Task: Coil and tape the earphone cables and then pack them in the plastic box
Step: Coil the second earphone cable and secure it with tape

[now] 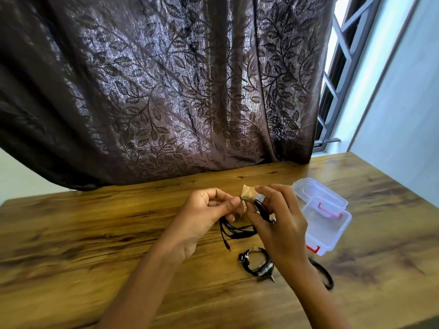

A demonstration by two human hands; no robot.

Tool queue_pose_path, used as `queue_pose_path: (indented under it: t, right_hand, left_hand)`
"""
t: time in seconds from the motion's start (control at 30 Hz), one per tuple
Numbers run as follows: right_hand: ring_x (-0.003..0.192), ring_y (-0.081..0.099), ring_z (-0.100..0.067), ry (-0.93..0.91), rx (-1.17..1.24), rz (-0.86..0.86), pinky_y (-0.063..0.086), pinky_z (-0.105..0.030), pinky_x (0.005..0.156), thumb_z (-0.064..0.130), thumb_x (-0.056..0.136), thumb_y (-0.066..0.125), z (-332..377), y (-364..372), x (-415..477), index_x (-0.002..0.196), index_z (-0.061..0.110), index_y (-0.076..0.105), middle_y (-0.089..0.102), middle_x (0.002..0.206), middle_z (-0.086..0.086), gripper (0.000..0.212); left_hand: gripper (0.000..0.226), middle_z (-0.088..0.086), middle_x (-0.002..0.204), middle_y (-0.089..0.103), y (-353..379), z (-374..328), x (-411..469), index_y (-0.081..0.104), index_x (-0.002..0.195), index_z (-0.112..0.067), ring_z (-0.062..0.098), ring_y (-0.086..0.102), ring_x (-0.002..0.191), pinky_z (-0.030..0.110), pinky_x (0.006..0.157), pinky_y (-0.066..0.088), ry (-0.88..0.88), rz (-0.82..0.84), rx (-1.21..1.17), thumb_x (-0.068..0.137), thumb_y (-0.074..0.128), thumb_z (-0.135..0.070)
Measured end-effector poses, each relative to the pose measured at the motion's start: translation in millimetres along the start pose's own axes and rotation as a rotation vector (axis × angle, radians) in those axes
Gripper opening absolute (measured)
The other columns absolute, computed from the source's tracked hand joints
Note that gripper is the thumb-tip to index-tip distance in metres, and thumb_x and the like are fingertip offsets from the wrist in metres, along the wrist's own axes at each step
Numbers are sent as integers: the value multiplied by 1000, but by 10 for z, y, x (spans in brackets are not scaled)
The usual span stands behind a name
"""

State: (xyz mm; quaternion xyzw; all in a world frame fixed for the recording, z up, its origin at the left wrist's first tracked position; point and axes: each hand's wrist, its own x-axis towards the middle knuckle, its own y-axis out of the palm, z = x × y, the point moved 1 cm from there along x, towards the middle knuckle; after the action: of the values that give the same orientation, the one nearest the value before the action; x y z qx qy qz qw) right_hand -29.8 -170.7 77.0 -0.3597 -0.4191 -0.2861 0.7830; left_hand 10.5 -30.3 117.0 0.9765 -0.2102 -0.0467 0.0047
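Observation:
Both hands are raised over the wooden table [95,233]. My left hand [204,217] pinches one end of a coiled black earphone cable [237,230] whose loops hang down to the tabletop. My right hand [278,224] holds the other side of that coil, with a piece of brown tape [249,194] wrapped over the cable between the thumbs. A second coiled black earphone [256,263] lies on the table below my right hand. The clear plastic box [329,230] with red clasps stands open to the right, nothing visible inside it.
The box's clear lid [316,191] lies flat just behind the box. A black looped object [324,274] lies partly hidden behind my right forearm. A dark leaf-patterned curtain [166,91] hangs over the table's far edge; a window [337,67] is at the right.

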Motion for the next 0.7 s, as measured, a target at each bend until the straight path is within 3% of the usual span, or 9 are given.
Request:
queue_pose_path:
  t: [0.27, 0.47, 0.57, 0.7]
  right_hand:
    - [88, 44, 5, 2, 12, -16, 39, 1, 79, 5, 74, 71, 6, 2, -17, 103, 5, 55, 53, 96, 1, 33]
    - [83, 59, 4, 192, 216, -17, 45, -3, 70, 12, 76, 71, -15, -4, -36, 106, 16, 56, 59, 89, 9, 33]
    - [82, 60, 1, 223, 261, -11, 46, -5, 66, 19, 78, 71, 13, -8, -16, 104, 22, 54, 59, 89, 9, 32]
    - [80, 53, -3, 170, 186, -44, 48, -13, 64, 25, 82, 62, 27, 0, -31, 99, 20, 50, 48, 100, 4, 21]
  left_hand:
    - [12, -5, 63, 67, 2, 14, -30, 63, 73, -13, 4, 57, 57, 29, 82, 48, 25, -74, -169, 65, 71, -16]
    - [9, -10, 55, 62, 36, 1, -76, 57, 74, -12, -2, 56, 56, 29, 81, 48, 100, -45, -170, 72, 66, -14]
    - [12, -11, 53, 59, 52, 5, -77, 53, 74, -11, -2, 53, 54, 27, 77, 47, 133, -34, -154, 81, 62, -8]
    - [17, -11, 53, 56, 78, 22, -71, 48, 72, -13, 0, 46, 52, 16, 59, 46, 162, -15, -153, 86, 57, -8]
